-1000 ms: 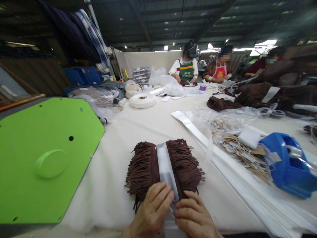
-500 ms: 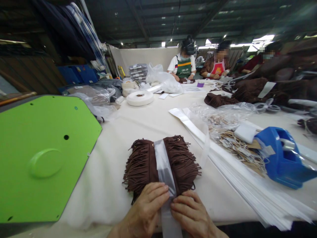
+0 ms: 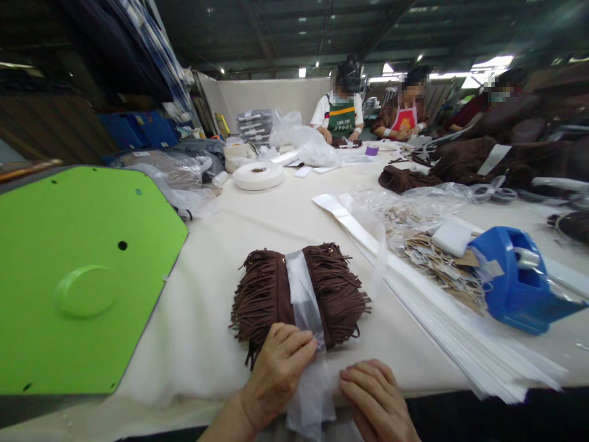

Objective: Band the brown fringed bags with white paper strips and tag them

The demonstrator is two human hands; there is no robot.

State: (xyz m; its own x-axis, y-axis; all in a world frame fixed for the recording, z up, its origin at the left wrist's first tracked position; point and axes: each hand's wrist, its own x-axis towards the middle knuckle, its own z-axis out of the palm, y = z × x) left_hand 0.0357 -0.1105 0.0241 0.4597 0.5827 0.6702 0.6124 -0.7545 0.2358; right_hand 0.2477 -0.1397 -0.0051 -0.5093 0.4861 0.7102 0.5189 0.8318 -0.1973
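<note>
In the head view, a dark brown fringed bag point(image 3: 267, 294) lies folded on the table in front of me. A translucent white plastic strip point(image 3: 304, 294) runs over its middle and hangs towards me past the table's near edge. My left hand point(image 3: 280, 368) presses and pinches the strip at the bag's near side, fingers closed on it. To the right of the strip's loose end is my right hand point(image 3: 372, 393), its fingers curled together and the thumb hidden. Whether anything is inside its grasp is hidden.
A green panel point(image 3: 87, 276) stands at the left. To the right lie long white strips point(image 3: 427, 313), string tags point(image 3: 442, 270) and a blue tape dispenser point(image 3: 515, 282). A white roll point(image 3: 258, 177) sits further back. Co-workers point(image 3: 343, 116) are across the table.
My right hand has come off the strip and moved right. My left hand stays on the strip by the bag. The strip's near end now hangs more loosely and looks crumpled.
</note>
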